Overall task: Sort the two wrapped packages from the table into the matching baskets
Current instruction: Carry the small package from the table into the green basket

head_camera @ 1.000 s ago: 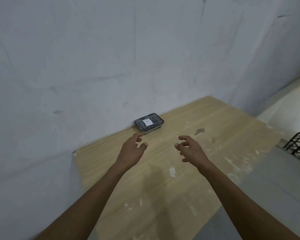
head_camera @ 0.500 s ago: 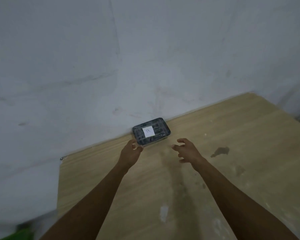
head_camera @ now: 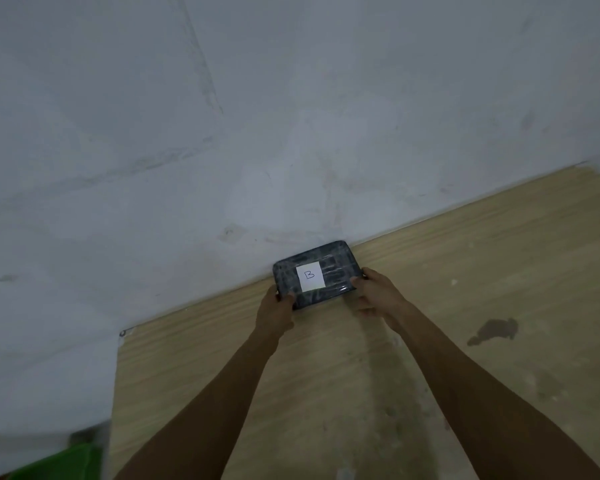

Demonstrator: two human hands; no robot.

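Only one wrapped package, marked B, shows on the table, against the wall at its twelve o'clock edge, so I'd judge the sort half done at most. The left hand clasps its nine o'clock end and the right hand its three o'clock end, fingers curled round it, not visibly lifted.

One mark can be read: a handwritten capital "B" in dark ink on a white paper label. The label sits on the upper face of the dark wrapped package, about at the middle of that face, with its edges lined up with the package's sides. The letter stands upright to the wearer's view. No other writing, brand, or number can be made out on the package.
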